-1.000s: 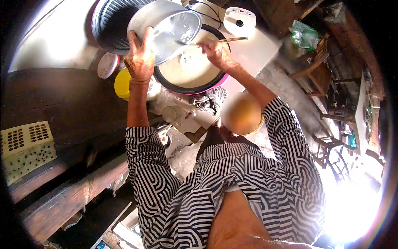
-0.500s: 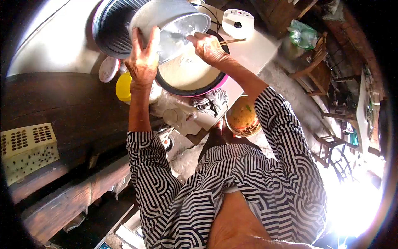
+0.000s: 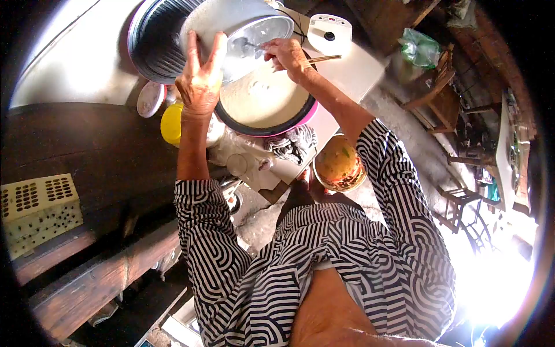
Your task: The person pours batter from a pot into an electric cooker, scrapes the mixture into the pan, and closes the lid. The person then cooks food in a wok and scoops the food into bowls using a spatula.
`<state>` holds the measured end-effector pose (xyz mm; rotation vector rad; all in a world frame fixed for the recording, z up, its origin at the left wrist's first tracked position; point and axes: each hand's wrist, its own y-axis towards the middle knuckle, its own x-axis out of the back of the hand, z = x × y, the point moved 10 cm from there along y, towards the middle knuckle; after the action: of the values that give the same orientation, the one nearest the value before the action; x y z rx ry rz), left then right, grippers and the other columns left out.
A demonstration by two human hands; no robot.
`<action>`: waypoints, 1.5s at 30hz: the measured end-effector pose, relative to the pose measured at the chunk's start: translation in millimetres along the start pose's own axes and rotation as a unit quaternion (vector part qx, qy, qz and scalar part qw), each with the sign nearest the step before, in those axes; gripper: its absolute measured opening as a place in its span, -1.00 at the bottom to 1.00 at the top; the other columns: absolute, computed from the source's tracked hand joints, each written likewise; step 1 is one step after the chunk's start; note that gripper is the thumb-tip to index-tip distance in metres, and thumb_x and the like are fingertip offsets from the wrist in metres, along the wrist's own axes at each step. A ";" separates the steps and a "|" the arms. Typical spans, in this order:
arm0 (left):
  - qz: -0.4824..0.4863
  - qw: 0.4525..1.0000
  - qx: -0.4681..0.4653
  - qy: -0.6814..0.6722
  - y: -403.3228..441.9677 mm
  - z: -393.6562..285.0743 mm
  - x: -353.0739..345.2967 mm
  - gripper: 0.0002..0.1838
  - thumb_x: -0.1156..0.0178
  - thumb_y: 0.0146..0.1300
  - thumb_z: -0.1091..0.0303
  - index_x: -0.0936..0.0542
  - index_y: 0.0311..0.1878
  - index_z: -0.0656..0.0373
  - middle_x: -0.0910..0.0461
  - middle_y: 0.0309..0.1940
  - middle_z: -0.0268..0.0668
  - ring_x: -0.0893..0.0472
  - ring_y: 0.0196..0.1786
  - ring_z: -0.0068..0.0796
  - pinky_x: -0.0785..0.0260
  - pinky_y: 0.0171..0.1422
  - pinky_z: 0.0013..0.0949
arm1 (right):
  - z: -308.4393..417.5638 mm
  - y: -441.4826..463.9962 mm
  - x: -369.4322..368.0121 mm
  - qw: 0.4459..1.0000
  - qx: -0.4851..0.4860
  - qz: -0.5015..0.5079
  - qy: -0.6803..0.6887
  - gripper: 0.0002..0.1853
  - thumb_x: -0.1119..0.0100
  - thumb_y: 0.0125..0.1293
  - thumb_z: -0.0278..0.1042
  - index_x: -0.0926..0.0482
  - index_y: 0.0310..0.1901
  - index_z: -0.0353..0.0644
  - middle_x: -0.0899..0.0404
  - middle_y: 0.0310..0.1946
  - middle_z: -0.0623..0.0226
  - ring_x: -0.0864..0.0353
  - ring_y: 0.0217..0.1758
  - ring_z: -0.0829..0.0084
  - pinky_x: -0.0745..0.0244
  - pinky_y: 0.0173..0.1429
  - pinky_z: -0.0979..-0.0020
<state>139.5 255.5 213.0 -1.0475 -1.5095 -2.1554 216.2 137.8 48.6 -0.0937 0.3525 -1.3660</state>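
My left hand (image 3: 199, 81) grips a grey metal pot (image 3: 211, 26) near its rim, with two fingers spread along the outside. The pot is tipped on its side, its mouth toward a round black-rimmed electric pan (image 3: 263, 130). A pale, creamy liquid (image 3: 260, 101) fills the pan. At the pot's mouth, my right hand (image 3: 289, 58) is closed on what looks like a spoon (image 3: 248, 44) reaching inside; my fingers partly hide it. Thin wooden chopsticks (image 3: 324, 58) show beside my right hand at the pan's edge.
A white control unit (image 3: 329, 34) stands on the white table (image 3: 361, 75). A ridged dark round pan or lid (image 3: 156, 46) lies behind the pot. Near my left forearm are a yellow lid (image 3: 171, 124) and a glass (image 3: 237, 164). Below the table sits a bucket (image 3: 338, 165) with food scraps.
My right hand has shifted slightly up and right, uncovering more of the spoon in the pot. The pot and my left hand stay almost in place.
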 end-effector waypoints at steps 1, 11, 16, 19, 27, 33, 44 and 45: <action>0.007 1.000 0.000 -0.003 1.1 -1.1 0.2 -0.41 -0.14 -0.11 0.49 -0.36 0.09 -0.17 -0.25 0.10 0.05 -0.60 -0.34 -0.18 -0.50 -0.37 -0.34 | -5.1 4.0 -0.8 1.000 0.000 -0.001 0.000 -0.80 0.07 0.20 -0.45 -0.50 -0.20 -0.33 -0.47 -0.56 0.33 -0.18 -0.69 0.74 -0.22 -0.59 0.71; 0.059 0.998 -0.001 -0.017 8.8 3.5 -21.6 -0.49 -0.11 -0.01 0.48 -0.36 0.07 -0.16 -0.28 0.09 0.04 -0.60 -0.32 -0.17 -0.50 -0.36 -0.32 | -89.2 -19.6 39.5 0.989 -0.101 -0.024 0.103 -0.84 -0.03 0.11 -0.50 -0.51 -0.27 -0.35 -0.44 -0.65 0.32 -0.19 -0.78 0.69 -0.04 -0.76 0.62; 0.049 0.998 0.003 -0.028 8.5 8.1 -26.0 -0.49 -0.11 0.01 0.45 -0.35 0.08 -0.17 -0.28 0.08 0.05 -0.59 -0.30 -0.16 -0.50 -0.34 -0.31 | -105.4 -30.4 45.3 0.993 -0.100 -0.007 0.069 -0.82 0.04 0.13 -0.54 -0.49 -0.24 -0.37 -0.45 -0.63 0.32 -0.16 -0.78 0.69 -0.03 -0.73 0.65; 0.065 0.998 0.000 -0.023 6.1 8.5 -29.6 -0.49 -0.11 0.01 0.46 -0.35 0.08 -0.17 -0.29 0.08 0.05 -0.59 -0.30 -0.16 -0.50 -0.34 -0.32 | -88.2 -21.9 32.9 0.992 -0.066 0.023 0.104 -0.83 0.02 0.14 -0.52 -0.48 -0.24 -0.39 -0.45 -0.61 0.31 -0.17 -0.76 0.69 -0.03 -0.72 0.64; 0.015 0.999 0.000 -0.035 2.0 8.4 -13.4 -0.48 -0.12 -0.02 0.45 -0.35 0.08 -0.14 -0.31 0.07 0.04 -0.60 -0.36 -0.13 -0.49 -0.38 -0.30 | -92.9 10.8 20.5 0.993 -0.074 0.064 0.063 -0.82 -0.03 0.15 -0.45 -0.46 -0.27 -0.40 -0.43 -0.64 0.35 -0.13 -0.77 0.68 -0.02 -0.71 0.63; 0.035 0.999 0.025 -0.022 2.7 22.6 -25.6 -0.48 -0.13 -0.02 0.40 -0.36 0.09 -0.14 -0.28 0.09 0.04 -0.59 -0.33 -0.12 -0.49 -0.36 -0.29 | -121.1 -27.9 45.7 0.997 -0.042 0.011 -0.070 -0.88 -0.05 0.09 -0.45 -0.50 -0.37 -0.29 -0.49 -0.66 0.33 -0.36 -0.71 0.58 -0.26 -0.62 0.51; 0.072 0.996 0.042 -0.009 -12.0 12.5 -27.5 -0.46 -0.10 -0.07 0.45 -0.37 0.08 -0.19 -0.31 0.11 -0.17 -0.58 -0.33 -0.12 -0.47 -0.34 -0.26 | -52.1 -18.4 5.5 0.827 0.305 0.023 -0.472 -0.82 0.13 0.07 -0.45 -0.50 -0.33 -0.13 -0.53 -0.54 0.10 -0.54 -0.45 0.14 -0.43 -0.34 0.25; 0.068 0.997 0.041 -0.007 -13.6 13.8 -27.5 -0.45 -0.09 -0.07 0.46 -0.36 0.08 -0.20 -0.31 0.11 -0.16 -0.57 -0.34 -0.11 -0.47 -0.35 -0.25 | -54.7 -14.1 20.5 0.846 0.262 -0.014 -0.464 -0.82 0.12 0.09 -0.43 -0.51 -0.32 -0.12 -0.53 -0.55 0.11 -0.54 -0.46 0.16 -0.43 -0.36 0.25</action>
<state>155.3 269.2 186.7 -1.1056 -1.4744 -1.9829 189.7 122.6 -3.1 -0.2878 -0.8417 -1.2470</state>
